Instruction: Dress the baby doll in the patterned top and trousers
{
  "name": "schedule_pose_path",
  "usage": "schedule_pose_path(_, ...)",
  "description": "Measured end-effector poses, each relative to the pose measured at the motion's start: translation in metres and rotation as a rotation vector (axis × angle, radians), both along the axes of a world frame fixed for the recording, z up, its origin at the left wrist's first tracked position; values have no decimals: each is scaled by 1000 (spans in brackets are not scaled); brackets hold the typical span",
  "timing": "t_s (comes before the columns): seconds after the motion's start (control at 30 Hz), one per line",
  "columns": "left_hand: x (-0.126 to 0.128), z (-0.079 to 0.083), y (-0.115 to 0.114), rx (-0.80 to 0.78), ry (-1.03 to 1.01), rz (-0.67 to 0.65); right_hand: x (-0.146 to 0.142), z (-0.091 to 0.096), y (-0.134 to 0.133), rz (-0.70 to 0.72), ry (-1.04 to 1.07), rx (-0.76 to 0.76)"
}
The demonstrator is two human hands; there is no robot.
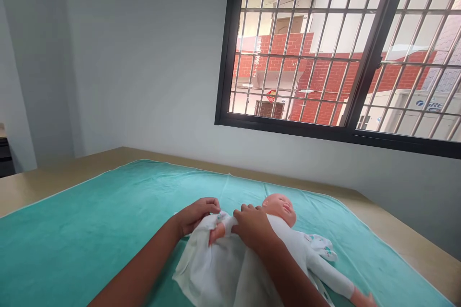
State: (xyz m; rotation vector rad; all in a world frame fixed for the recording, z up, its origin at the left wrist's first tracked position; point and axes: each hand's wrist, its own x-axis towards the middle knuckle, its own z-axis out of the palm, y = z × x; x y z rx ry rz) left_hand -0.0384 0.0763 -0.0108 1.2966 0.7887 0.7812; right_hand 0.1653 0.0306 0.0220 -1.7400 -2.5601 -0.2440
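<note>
A baby doll [280, 208] in a white long-sleeved top lies on its back, its head pointing away from me. My left hand [199, 216] is closed, fingers pinching the edge of a loose white baby garment [219, 268] with a printed patch. Beside it, my right hand [252, 225] wraps over the doll's near arm at the white sleeve. The doll's small hand [216, 234] pokes out between my two hands, against the garment. Its other arm [333, 276] stretches out to the lower right. My right forearm hides part of the doll's body.
A teal blanket [108, 216] covers much of the wooden table [403, 240]. Some printed white fabric [320, 244] lies under the doll's far shoulder. Behind the table rise a grey wall [151, 67] and a black-framed window [288, 127] with metal bars.
</note>
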Motion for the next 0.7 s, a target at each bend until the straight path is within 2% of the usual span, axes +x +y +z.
schedule_pose_path(0.1, 22, 7, -11, -9, 111, -52, 1, -7, 2, 19, -4, 20)
schedule_pose_path(0.2, 33, 17, -20, 2, 134, -61, 9, -3, 4, 6, 36, 19)
schedule_pose_path(0.33, 18, 32, -20, 13, 117, -54, 23, 9, 5, -54, 84, -4)
schedule_pose_path(0.43, 5, 35, -16, -11, 116, -39, 25, 11, 7, -88, 101, -7)
schedule_pose_path(0.53, 13, 29, -15, -6, 35, 15, 19, 4, 8, -110, 86, 29)
schedule_pose_path(0.6, 30, 19, -18, 19, -13, 82, 13, -2, 9, -80, 68, 45)
schedule_pose_path(0.7, 58, 0, -25, 51, -28, 130, 11, -5, 7, 20, 62, -8)
